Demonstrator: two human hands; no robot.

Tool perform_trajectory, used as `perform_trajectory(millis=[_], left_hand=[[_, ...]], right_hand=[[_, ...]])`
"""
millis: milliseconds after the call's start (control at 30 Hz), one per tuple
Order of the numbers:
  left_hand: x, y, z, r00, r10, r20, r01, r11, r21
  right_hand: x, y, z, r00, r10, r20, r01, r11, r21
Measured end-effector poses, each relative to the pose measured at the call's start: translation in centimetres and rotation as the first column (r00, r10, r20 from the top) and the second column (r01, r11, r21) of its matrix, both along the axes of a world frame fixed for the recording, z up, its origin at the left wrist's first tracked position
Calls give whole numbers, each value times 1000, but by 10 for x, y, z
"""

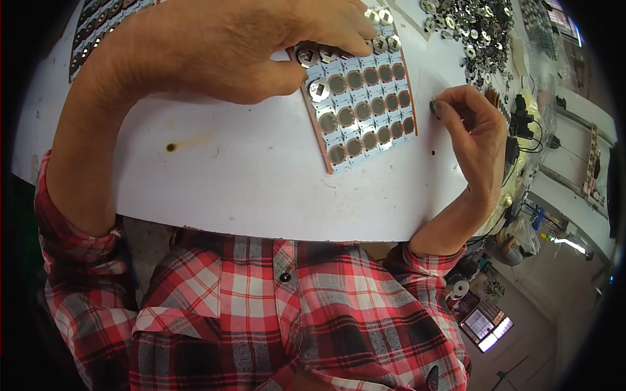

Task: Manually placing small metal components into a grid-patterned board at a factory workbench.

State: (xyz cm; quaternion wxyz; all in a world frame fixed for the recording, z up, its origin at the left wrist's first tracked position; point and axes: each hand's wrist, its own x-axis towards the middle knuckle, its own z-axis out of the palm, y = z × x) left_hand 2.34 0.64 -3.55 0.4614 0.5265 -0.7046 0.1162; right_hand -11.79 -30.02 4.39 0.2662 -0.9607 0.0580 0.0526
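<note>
A pale blue circuit board panel (357, 122) with copper-brown side edges lies tilted on the white table. Its nearer rows show round grey-brown pads. Silver round metal clips (319, 90) sit on the far rows and at the start of one row below. My left hand (248, 49) arches over the panel's far left part, thumb and fingers apart, with the thumb beside the left edge; it hides several clips. To the right of the panel, my right hand (471, 124) pinches thumb and forefinger together; what lies at their dark tips is too small to make out.
Loose metal clips (479, 29) are heaped at the far right. Another filled panel (107, 29) lies at the far left. Black plugs and cables (523, 124) crowd the table's right edge. A dark spot (171, 148) marks the white table (261, 189).
</note>
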Motion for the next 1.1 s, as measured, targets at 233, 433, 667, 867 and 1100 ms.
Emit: perform_trajectory(millis=[233,433,667,867,1100], left_hand=[[7,-8,-7,997,-21,73,28,994,-106],[7,-11,-10,998,-18,64,27,991,-131],[11,-16,-15,994,-72,78,86,977,-196],[12,-19,-15,993,-93,77,108,970,-220],[16,-33,-17,988,-114,102,139,951,-275]], right_hand=[[-1,-5,1,999,-4,51,-1,996,84],[3,3,-4,997,62,42,-62,998,-1],[9,1,-9,986,-39,165,13,987,157],[9,-8,-4,966,235,111,-239,971,20],[11,-2,-16,987,9,158,-31,990,135]])
